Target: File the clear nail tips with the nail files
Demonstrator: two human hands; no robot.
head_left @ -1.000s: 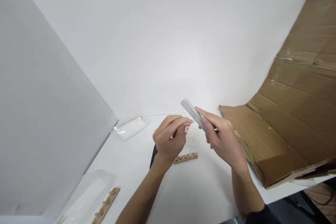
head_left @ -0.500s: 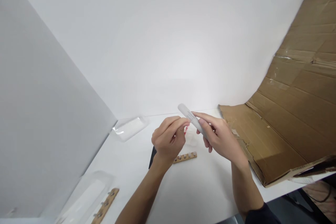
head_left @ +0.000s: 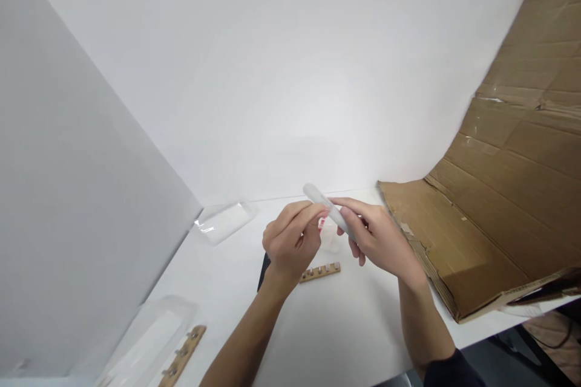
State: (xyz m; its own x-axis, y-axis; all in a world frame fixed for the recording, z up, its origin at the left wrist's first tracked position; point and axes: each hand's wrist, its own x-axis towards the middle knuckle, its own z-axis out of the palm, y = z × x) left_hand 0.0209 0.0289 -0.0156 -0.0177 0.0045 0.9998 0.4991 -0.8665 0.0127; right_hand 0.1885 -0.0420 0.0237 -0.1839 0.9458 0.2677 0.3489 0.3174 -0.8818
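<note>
My right hand [head_left: 379, 239] is closed round a long, flat, pale translucent strip [head_left: 320, 199], whose free end points up and to the left. My left hand [head_left: 290, 245] is curled beside it, its fingertips pinched right at the strip's lower part, and what they pinch is too small to make out. Both hands hover above the white table [head_left: 336, 326]. Under them lie a short wooden bar with metal studs [head_left: 321, 271], a small clear packet with a red mark [head_left: 327, 236], and a dark flat object [head_left: 264, 267] partly hidden by my left wrist.
A large sheet of brown cardboard [head_left: 503, 193] leans up at the right. A clear plastic tray [head_left: 224, 222] lies at the table's back left. Another clear tray [head_left: 149, 338] and a second studded wooden bar [head_left: 184, 355] sit at the front left. White walls enclose the back and left.
The strip in my right hand has sunk a little and shifted left, toward my left fingertips. My left hand has stayed nearly still.
</note>
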